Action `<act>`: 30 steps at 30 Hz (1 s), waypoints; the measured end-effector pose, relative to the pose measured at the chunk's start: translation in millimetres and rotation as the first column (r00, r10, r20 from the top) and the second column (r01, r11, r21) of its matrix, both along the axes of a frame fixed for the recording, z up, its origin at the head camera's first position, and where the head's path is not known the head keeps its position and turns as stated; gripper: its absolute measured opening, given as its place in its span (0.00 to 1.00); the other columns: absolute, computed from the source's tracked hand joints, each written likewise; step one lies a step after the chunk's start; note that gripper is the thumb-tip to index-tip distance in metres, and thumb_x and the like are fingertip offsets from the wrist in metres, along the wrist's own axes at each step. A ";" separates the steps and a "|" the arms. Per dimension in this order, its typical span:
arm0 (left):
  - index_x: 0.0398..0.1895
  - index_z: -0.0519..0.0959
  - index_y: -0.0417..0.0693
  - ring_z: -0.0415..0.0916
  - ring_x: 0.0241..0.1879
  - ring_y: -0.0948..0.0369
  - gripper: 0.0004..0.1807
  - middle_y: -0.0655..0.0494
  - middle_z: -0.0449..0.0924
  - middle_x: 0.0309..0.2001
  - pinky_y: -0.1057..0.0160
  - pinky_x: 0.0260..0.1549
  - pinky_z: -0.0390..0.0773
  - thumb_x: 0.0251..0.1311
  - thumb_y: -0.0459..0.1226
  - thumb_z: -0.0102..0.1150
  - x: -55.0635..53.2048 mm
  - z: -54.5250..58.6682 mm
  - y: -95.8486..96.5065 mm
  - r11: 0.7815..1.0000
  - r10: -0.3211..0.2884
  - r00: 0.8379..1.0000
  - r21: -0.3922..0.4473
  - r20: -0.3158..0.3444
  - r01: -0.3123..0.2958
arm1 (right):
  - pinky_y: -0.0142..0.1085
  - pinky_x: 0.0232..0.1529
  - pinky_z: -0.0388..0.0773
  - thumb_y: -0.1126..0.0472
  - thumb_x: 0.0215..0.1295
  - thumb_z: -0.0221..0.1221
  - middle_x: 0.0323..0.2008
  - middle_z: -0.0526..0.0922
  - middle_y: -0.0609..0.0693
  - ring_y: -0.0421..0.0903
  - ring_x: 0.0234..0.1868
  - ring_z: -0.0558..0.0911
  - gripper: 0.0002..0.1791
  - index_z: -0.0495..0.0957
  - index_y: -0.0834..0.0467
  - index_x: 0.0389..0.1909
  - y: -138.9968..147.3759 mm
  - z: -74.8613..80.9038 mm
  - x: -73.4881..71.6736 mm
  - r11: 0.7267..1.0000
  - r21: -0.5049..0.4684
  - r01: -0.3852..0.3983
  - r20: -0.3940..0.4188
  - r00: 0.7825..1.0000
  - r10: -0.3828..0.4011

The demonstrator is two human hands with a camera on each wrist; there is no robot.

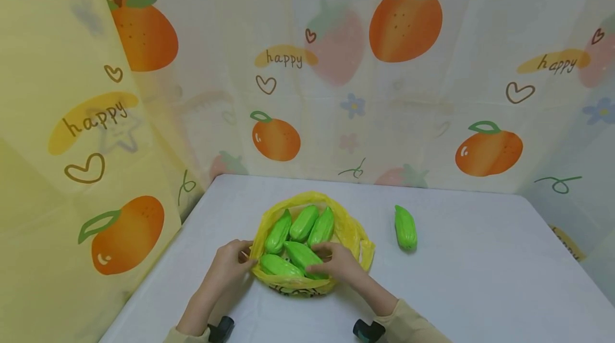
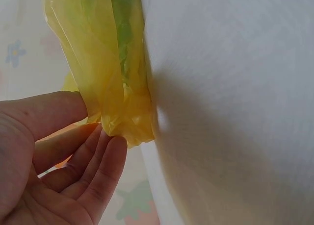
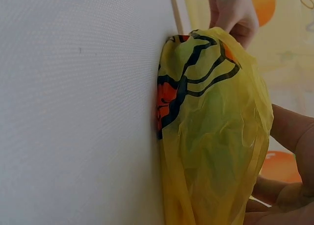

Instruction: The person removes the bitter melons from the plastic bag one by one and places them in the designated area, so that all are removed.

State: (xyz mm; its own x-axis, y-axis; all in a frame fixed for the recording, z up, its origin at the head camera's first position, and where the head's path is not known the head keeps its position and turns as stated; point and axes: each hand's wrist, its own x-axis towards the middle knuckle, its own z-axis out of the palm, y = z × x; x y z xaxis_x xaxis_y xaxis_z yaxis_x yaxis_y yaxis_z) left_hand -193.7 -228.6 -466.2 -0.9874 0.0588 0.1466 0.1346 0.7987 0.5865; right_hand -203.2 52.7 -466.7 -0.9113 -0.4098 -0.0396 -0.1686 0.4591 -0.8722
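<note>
A yellow plastic bag with a dark printed pattern stands on the table, its mouth spread wide. Inside lie several bright green, gourd-shaped vegetables, glossy and pointed at one end. My left hand pinches the bag's left edge between thumb and fingers, as the left wrist view also shows with the hand at the yellow film. Over the bag's front right, my right hand reaches in, thumb and fingers curled about the front green gourd. In the right wrist view the bag's wall hides the gourds.
Another green gourd lies on the white table, to the right of the bag. Fruit-printed cloth hangs behind the table and along both sides. Dark wrist cameras sit at both cuffs.
</note>
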 end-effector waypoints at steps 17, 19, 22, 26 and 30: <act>0.48 0.81 0.41 0.74 0.28 0.65 0.21 0.56 0.79 0.30 0.68 0.27 0.75 0.47 0.32 0.69 0.0 -1.9 -0.1 1.000 0.005 1.000 -0.002 -0.002 -0.005 | 0.46 0.44 0.80 0.53 0.46 0.72 0.49 0.81 0.60 0.57 0.49 0.80 0.34 0.75 0.64 0.54 -1.6 2.7 0.5 0.997 0.076 0.014 0.013 1.000 -0.015; 0.48 0.81 0.41 0.74 0.28 0.65 0.21 0.56 0.79 0.30 0.68 0.27 0.75 0.47 0.32 0.69 0.0 -2.2 -0.2 1.000 0.005 1.000 0.000 -0.002 -0.005 | 0.46 0.44 0.80 0.53 0.46 0.72 0.49 0.81 0.60 0.57 0.49 0.80 0.34 0.75 0.64 0.54 -1.7 3.5 1.1 0.997 0.076 0.016 0.018 1.000 -0.017; 0.48 0.81 0.41 0.74 0.29 0.65 0.21 0.56 0.79 0.30 0.68 0.27 0.75 0.47 0.32 0.69 0.1 -2.4 -0.3 1.000 0.005 1.000 0.007 0.000 -0.005 | 0.47 0.44 0.80 0.54 0.46 0.72 0.49 0.81 0.60 0.58 0.49 0.80 0.34 0.75 0.64 0.54 -1.8 4.8 1.9 0.997 0.075 0.015 0.017 1.000 -0.016; 0.48 0.81 0.41 0.75 0.29 0.65 0.21 0.56 0.78 0.31 0.68 0.28 0.76 0.47 0.31 0.69 0.3 -2.5 -0.4 1.000 0.007 1.000 0.011 0.005 -0.007 | 0.47 0.44 0.80 0.54 0.46 0.72 0.49 0.81 0.60 0.58 0.49 0.80 0.34 0.75 0.64 0.54 -1.7 6.3 3.0 0.997 0.075 0.013 0.016 1.000 -0.014; 0.49 0.81 0.41 0.75 0.29 0.65 0.21 0.56 0.78 0.31 0.68 0.28 0.76 0.48 0.31 0.69 0.4 -2.4 -0.5 1.000 0.005 1.000 0.005 0.008 -0.005 | 0.48 0.44 0.80 0.54 0.47 0.72 0.49 0.81 0.60 0.58 0.49 0.80 0.33 0.75 0.63 0.54 -1.3 6.6 3.4 0.997 0.075 0.006 0.016 1.000 -0.007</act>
State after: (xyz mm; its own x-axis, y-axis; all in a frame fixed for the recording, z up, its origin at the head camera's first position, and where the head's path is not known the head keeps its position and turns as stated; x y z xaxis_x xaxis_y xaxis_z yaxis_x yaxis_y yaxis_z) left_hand -193.3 -229.1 -468.7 -0.9889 0.0533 0.1387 0.1259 0.7963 0.5917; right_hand -199.8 51.4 -460.1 -0.9131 -0.3989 -0.0847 -0.1514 0.5243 -0.8380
